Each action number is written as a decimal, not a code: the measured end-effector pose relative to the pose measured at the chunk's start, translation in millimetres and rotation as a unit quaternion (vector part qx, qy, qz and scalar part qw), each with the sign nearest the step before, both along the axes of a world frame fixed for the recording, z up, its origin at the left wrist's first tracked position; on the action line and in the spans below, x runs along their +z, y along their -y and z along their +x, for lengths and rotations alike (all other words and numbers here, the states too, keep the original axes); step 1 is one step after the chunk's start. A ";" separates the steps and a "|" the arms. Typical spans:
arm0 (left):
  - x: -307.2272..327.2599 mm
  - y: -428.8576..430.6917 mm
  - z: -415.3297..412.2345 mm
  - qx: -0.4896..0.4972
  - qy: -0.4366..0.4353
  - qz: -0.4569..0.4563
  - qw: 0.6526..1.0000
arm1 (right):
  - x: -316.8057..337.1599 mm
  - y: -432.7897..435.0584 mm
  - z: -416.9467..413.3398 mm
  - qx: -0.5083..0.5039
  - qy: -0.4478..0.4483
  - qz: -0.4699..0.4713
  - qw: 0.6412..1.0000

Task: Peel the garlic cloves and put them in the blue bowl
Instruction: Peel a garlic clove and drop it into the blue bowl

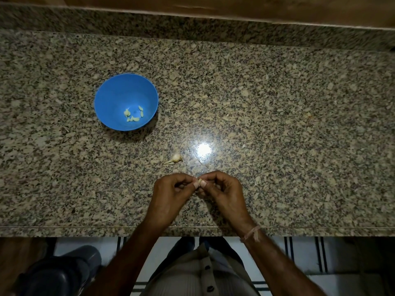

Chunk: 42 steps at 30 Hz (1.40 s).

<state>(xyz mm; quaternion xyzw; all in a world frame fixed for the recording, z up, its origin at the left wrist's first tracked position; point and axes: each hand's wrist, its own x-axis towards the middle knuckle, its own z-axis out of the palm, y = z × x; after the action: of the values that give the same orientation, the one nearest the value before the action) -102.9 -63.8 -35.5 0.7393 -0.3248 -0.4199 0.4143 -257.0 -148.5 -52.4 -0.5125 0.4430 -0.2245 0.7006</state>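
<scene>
Speckled granite tabletop point(277, 99) with a bright glare point(204, 149) near its middle. Behind the tabletop, a granite ledge point(192, 25), then wood paneling point(213, 5). Below its front edge: white striped floor tiles point(303, 259), plus a dark bin point(62, 272) toward the left.

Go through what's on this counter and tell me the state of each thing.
Blue bowl: upright, a few peeled cloves inside.
Held clove: pinched between both hands, peel state unclear.
Left hand: pinching the held clove.
Right hand: pinching the held clove.
Loose clove: lying on the counter, skin on, untouched.
</scene>
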 end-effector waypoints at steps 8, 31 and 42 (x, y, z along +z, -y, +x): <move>2.0 -1.1 -0.3 -0.025 0.056 -0.002 0.998 | 2.1 -4.2 -1.6 0.010 0.006 -0.007 1.000; -10.4 -3.1 -18.5 0.020 0.271 0.012 0.962 | 0.8 1.4 3.5 -0.078 0.065 0.198 0.975; -4.3 2.5 -21.9 0.087 -0.033 -0.031 0.995 | 4.6 -3.0 7.7 -0.030 0.038 0.068 0.996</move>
<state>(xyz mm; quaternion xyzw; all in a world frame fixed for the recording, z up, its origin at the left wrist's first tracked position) -124.8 -66.3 -39.8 0.7373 -0.2585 -0.3965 0.4820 -249.3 -145.5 -47.8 -0.4411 0.4454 -0.2335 0.7434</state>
